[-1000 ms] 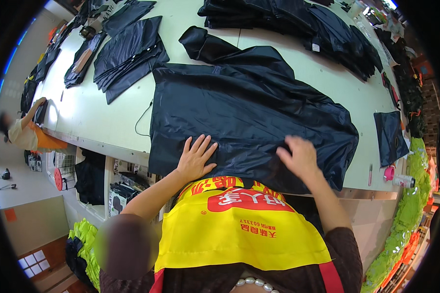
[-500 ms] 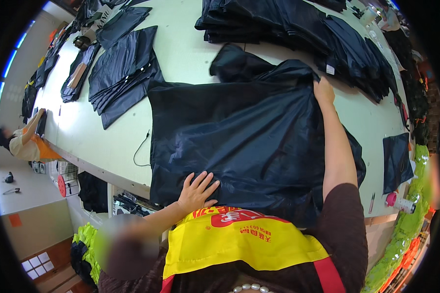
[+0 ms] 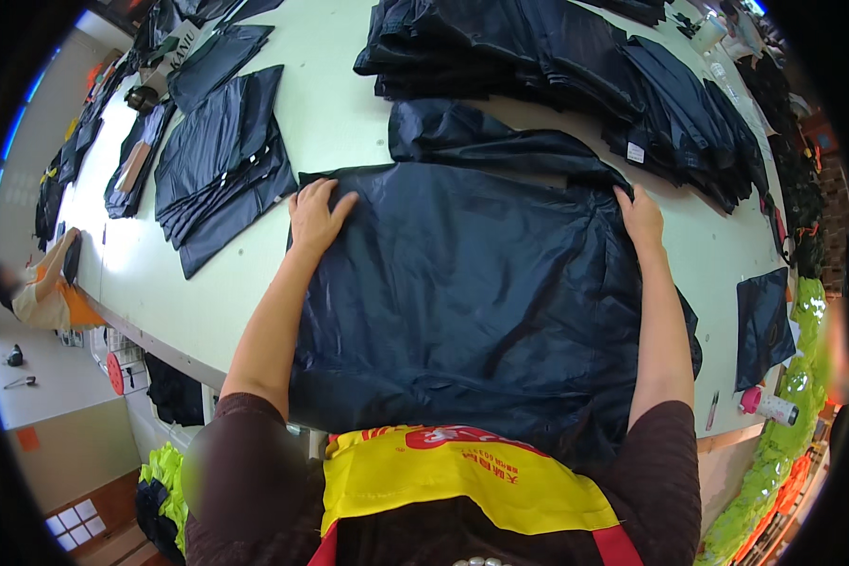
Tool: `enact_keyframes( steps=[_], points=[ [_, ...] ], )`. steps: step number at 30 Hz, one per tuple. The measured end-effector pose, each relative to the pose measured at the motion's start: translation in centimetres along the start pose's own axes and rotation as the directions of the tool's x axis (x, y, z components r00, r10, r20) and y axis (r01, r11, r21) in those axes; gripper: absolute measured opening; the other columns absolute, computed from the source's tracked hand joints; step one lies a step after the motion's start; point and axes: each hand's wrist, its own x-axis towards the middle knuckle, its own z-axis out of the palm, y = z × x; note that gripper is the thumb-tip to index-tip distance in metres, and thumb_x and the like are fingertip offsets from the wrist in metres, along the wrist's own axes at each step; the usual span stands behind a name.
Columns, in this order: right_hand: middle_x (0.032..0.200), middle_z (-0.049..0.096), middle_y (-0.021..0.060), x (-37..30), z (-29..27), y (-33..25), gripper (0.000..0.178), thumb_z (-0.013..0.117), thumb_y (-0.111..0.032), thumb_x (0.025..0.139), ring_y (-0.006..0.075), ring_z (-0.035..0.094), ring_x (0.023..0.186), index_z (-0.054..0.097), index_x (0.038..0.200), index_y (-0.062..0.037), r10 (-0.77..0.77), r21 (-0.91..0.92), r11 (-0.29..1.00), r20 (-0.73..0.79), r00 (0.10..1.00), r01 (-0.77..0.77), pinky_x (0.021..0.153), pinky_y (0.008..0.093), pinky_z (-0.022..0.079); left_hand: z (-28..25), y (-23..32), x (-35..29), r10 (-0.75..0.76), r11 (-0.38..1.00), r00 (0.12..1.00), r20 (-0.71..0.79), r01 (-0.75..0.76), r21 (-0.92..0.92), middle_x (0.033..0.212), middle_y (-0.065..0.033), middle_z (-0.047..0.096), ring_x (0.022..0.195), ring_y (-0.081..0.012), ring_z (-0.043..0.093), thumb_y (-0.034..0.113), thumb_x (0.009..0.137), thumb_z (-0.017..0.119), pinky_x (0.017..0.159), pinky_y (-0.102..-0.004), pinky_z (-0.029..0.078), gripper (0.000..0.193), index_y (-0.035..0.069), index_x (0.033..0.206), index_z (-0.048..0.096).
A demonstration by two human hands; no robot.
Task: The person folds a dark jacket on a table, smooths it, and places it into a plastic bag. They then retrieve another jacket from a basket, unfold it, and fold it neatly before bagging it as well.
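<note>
A black, slightly shiny garment [image 3: 462,283] lies spread on the pale table in front of me, its near edge against my yellow apron. A loose bunched part of it [image 3: 481,132] stretches along the far side. At the far left corner my left hand [image 3: 317,217] lies on the cloth, thumb spread away from the fingers. On the opposite side my right hand [image 3: 641,224] grips the far right edge, thumb on top and most fingers hidden. Both forearms reach over the garment's sides.
Folded black garments stand in a large pile [image 3: 500,47] at the back and a smaller stack [image 3: 222,156] at left. At right lie a folded dark piece [image 3: 764,325] and a bottle with a pink lid [image 3: 769,406]. Another person [image 3: 42,288] works at the far left edge.
My left hand has moved from the garment's near edge up to its far left corner. My right hand has come slightly nearer, still at the far right edge, and the cloth lies flatter.
</note>
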Motion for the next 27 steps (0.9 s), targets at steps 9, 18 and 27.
enact_keyframes(
  steps=[9, 18, 27],
  points=[
    [0.107, 0.061, 0.0217, -3.4, -3.6, 5.5, 0.047, 0.069, -0.025, 0.07, 0.0372, 0.058, 0.099, 0.056, 0.111, -0.0053, -0.079, -0.036, 0.995, 0.205, 0.976, 0.088, 0.084, 0.0406, 0.046, 4.3, 5.1, 12.7, -0.246, 0.79, 0.96, 0.131, 0.277, -0.547, 0.09, -0.0229, 0.065, 0.088, -0.0371, 0.062, 0.037, 0.082, 0.058, 0.08, -0.0406, 0.047, 0.041, -0.001, 0.094, 0.066],
    [0.089, 0.058, 0.0137, -10.7, -4.9, 8.3, 0.044, 0.057, 0.003, 0.071, 0.0319, 0.059, 0.079, 0.055, 0.113, -0.0083, -0.332, -0.071, 0.938, -0.468, 0.819, 0.339, 0.068, 0.037, 0.05, -16.0, 11.4, 10.4, -0.177, 0.711, 0.753, -0.634, -0.347, -0.611, 0.068, -0.005, 0.048, 0.064, -0.012, 0.041, 0.02, 0.095, 0.049, 0.06, -0.0279, 0.037, 0.029, -0.002, 0.078, 0.056],
    [0.097, 0.063, 0.0211, -15.5, -8.4, 0.7, 0.047, 0.064, -0.022, 0.079, 0.0345, 0.061, 0.094, 0.052, 0.121, -0.004, -0.119, -0.251, 0.914, 0.584, 0.803, 0.318, 0.081, 0.0424, 0.049, -1.3, 0.4, -11.3, -0.54, 0.106, 0.827, 0.158, 0.254, -0.961, 0.08, 0.0018, 0.054, 0.068, -0.0098, 0.049, 0.022, 0.094, 0.052, 0.061, -0.0233, 0.039, 0.019, 0.005, 0.095, 0.06]
  ],
)
